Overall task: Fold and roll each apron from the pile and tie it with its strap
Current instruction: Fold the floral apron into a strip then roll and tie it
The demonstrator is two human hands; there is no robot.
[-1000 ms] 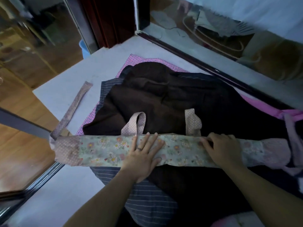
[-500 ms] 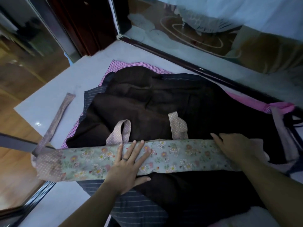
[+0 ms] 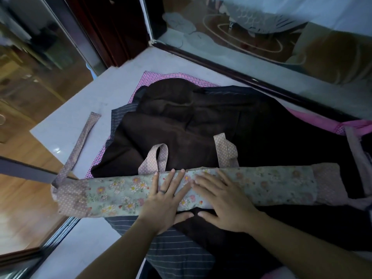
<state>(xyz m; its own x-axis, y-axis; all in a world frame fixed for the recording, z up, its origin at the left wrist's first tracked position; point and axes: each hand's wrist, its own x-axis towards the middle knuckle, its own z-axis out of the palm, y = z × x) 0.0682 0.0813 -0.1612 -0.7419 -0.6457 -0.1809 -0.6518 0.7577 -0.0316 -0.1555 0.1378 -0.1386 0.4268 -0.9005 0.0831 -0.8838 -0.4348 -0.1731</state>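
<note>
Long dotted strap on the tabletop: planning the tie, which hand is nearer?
Left. The left hand lies on the floral apron right of the strap; the right hand lies farther right.

Inspection finding: no legible text, label, brand, number or sign. The folded floral apron (image 3: 261, 184) carries only printed flowers and dots. The frosted etching on the glass panel (image 3: 251, 23) appears to be ornament rather than lettering, though the view there is blurred.
</note>
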